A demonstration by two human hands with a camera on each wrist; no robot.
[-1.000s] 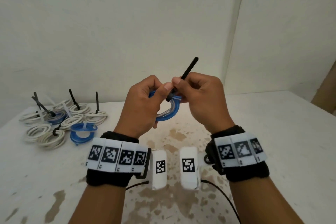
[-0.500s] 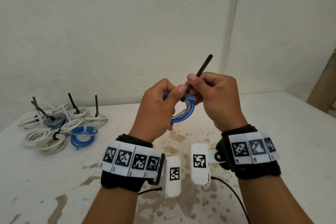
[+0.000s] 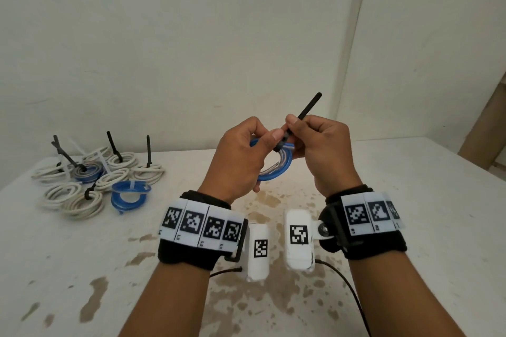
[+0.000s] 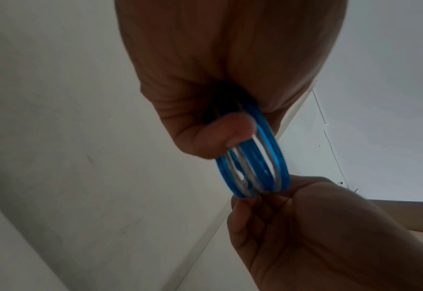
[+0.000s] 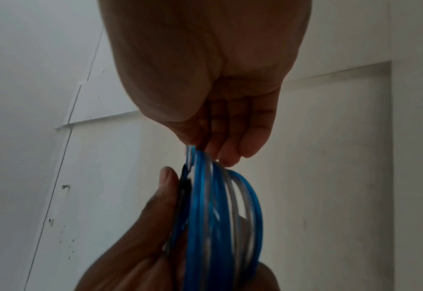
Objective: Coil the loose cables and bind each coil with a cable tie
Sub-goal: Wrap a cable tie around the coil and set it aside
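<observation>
A small coil of blue and clear plastic cable (image 3: 273,169) was held in the air above a white, brown-stained table (image 3: 410,200), between the two hands and well clear of the surface. The left hand (image 3: 241,161) was curled around the left side of the coil, its fingers closed together on the loops and its thumb pressed across the top. In the left wrist view, a fingertip (image 4: 232,130) was seen hooked through the loops of the coil (image 4: 252,163). The right hand (image 3: 325,156) was closed on a thin black plastic cable tie (image 3: 301,117), which was pinched between the thumb and curled fingers where it met the top of the coil. The tie's free end was pointed up and to the right, away from the person. In the right wrist view, the coil (image 5: 220,216) was seen edge-on, with the right fingers bunched together at its top; the tie itself could not be made out clearly there.

At the far left of the table, a cluster of finished coils (image 3: 95,180) was laid flat, mostly white cable with two blue ones. Black tie ends were seen standing up from several of them.

Black wristbands with white coded markers (image 3: 202,224) were worn on both wrists.
</observation>
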